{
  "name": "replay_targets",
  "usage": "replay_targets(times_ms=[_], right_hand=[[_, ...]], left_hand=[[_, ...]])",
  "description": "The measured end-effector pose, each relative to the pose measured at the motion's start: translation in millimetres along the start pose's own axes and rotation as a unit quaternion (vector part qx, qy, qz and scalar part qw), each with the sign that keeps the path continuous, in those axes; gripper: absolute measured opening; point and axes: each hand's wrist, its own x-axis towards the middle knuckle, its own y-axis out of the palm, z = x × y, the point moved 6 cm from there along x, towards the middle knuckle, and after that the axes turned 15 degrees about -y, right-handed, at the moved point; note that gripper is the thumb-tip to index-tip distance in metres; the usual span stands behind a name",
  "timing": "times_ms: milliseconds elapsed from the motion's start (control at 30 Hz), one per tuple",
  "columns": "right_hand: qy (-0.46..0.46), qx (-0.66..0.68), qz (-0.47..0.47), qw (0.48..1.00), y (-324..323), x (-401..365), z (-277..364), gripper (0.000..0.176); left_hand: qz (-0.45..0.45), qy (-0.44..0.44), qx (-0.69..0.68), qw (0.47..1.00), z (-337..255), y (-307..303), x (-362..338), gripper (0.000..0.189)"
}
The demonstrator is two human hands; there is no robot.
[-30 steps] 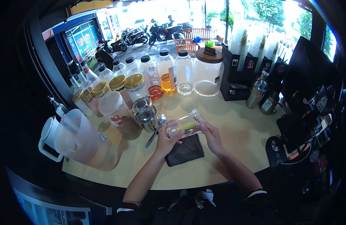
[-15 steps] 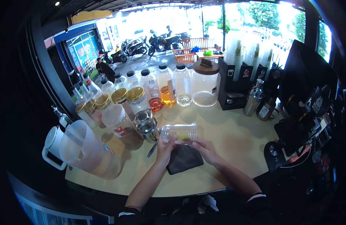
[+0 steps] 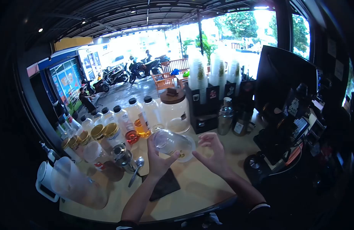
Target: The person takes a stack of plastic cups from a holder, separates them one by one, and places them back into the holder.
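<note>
My left hand (image 3: pixel 158 163) is wrapped around a clear plastic cup (image 3: pixel 170 142), which lies tilted on its side in the air over the counter. The cup's wide rim faces right, and a small printed mark shows on its wall. My right hand (image 3: pixel 213 155) has its fingers spread just right of the rim, its thumb tip close to the edge. Below the hands, a dark folded cloth (image 3: pixel 165 186) lies on the counter (image 3: pixel 207 188). Left of the cup stands a metal drip filter (image 3: pixel 122 154), with a metal spoon-like tool (image 3: pixel 135 171) beside it.
Capped bottles (image 3: pixel 125 124) and gold-lidded jars (image 3: pixel 111 132) line the left. A large pitcher (image 3: pixel 75 180) stands at the front left. Behind the cup is a wooden-lidded jar (image 3: pixel 175 113). Stacked cups (image 3: pixel 198 73), a steel shaker (image 3: pixel 225 117) and a black machine (image 3: pixel 274 142) are to the right.
The view has swung right and up. The cup has tilted from level, its rim now lower. My right hand has come off the rim and opened, while the left keeps its hold.
</note>
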Motion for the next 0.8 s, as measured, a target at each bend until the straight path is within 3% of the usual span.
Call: replay_targets(times_ms=[67, 167, 333, 467, 567, 667, 800], right_hand=[[-0.103, -0.029, 0.001, 0.994, -23.3, 17.6, 18.8, 0.065], [-0.168, -0.081, 0.031, 0.982, -40.6, 39.9, 40.7, 0.071], [-0.150, -0.134, 0.030, 0.979, -69.5, 61.0, 17.3, 0.081], [-0.138, -0.104, 0.023, 0.985, -92.7, 77.1, -7.3, 0.082], [-0.156, -0.069, 0.005, 0.985, -117.0, 106.6, -19.2, 0.079], [-0.089, -0.033, -0.020, 0.995, -142.3, 150.7, -21.1, 0.077], [-0.190, -0.111, -0.051, 0.974, -157.3, 216.2, -34.9, 0.076]], left_hand=[[0.016, 0.015, 0.029, 0.999, -11.9, 31.5, 9.6, 0.079], [0.037, 0.052, 0.087, 0.994, -30.4, 77.6, 21.8, 0.077], [0.065, 0.114, 0.179, 0.975, -44.0, 137.7, 41.1, 0.078], [0.093, 0.133, 0.206, 0.965, -50.3, 162.7, 60.4, 0.083], [0.103, 0.123, 0.200, 0.967, -58.0, 170.6, 75.9, 0.088], [0.099, 0.090, 0.194, 0.972, -41.6, 171.3, 107.4, 0.087], [0.060, 0.057, 0.221, 0.972, -10.9, 164.6, 151.7, 0.080]])
